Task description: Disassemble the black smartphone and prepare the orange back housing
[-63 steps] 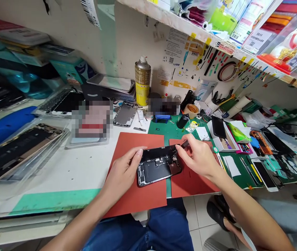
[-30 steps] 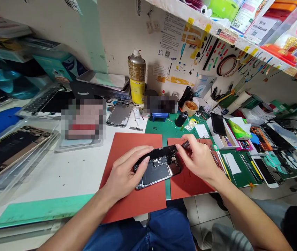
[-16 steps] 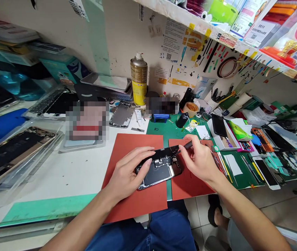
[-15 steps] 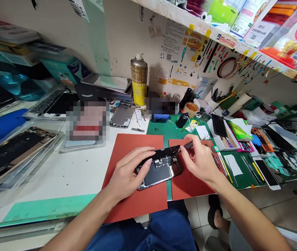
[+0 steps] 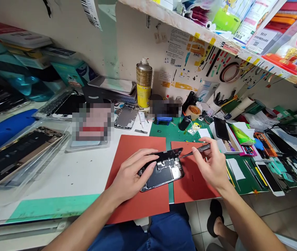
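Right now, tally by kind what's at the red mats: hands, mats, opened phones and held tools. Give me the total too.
Hands: 2, left hand and right hand
Mats: 2, left red mat and right red mat
Opened phone: 1
Slim dark tool, held: 1
Total: 6

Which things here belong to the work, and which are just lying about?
In use:
opened phone, left hand on it
slim dark tool, in the right hand
red mats, beneath the phone

Seemingly just lying about:
spray can
small black bottle
white-framed screen
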`<move>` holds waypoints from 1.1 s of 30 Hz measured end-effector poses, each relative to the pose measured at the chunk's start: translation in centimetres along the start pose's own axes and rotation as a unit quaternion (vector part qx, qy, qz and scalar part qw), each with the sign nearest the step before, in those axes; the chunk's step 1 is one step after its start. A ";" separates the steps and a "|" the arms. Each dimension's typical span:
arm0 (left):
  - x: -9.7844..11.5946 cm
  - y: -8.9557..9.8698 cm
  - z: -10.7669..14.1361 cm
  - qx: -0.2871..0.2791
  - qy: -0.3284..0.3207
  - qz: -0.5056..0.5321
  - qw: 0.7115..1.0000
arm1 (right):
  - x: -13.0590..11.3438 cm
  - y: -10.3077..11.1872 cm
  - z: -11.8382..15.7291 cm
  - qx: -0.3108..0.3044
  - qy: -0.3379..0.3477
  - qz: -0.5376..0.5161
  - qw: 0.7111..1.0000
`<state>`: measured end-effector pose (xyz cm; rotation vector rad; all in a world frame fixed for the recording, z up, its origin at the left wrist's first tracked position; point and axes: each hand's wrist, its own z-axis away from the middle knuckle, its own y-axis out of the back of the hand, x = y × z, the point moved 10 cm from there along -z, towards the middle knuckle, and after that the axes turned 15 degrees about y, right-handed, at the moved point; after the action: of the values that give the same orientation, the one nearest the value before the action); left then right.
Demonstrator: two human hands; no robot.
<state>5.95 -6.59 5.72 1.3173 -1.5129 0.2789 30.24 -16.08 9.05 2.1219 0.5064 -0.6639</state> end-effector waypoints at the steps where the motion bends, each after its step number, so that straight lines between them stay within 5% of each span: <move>1: -0.1 0.0 0.0 0.001 0.003 0.003 1.000 | 0.6 0.3 0.3 0.022 -0.027 -0.036 0.999; 6: -0.4 -0.2 0.1 -0.004 0.013 0.026 1.000 | 2.3 -1.2 2.2 0.092 -0.153 -0.254 0.951; 12: -0.2 -0.2 0.2 -0.007 -0.001 0.039 0.999 | 1.6 -4.1 3.5 0.116 -0.191 -0.332 0.917; 20: -0.2 -0.2 0.2 -0.005 0.000 0.023 1.000 | 0.4 -5.2 3.6 0.103 -0.189 -0.342 0.915; 27: -0.8 -0.1 0.1 -0.003 0.022 0.041 0.999 | -2.0 -0.2 3.0 0.147 -0.143 -0.354 0.912; 30: -0.8 0.0 0.3 0.003 0.023 0.037 0.999 | -3.4 -1.5 3.4 0.104 -0.120 -0.347 0.924; 33: -0.8 0.0 0.4 0.006 0.024 0.027 0.999 | -4.3 -4.4 4.0 0.039 -0.082 -0.210 0.973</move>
<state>5.60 -6.42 4.92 1.2710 -1.5101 0.3533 23.28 -17.37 6.97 2.0230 0.8604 -1.1038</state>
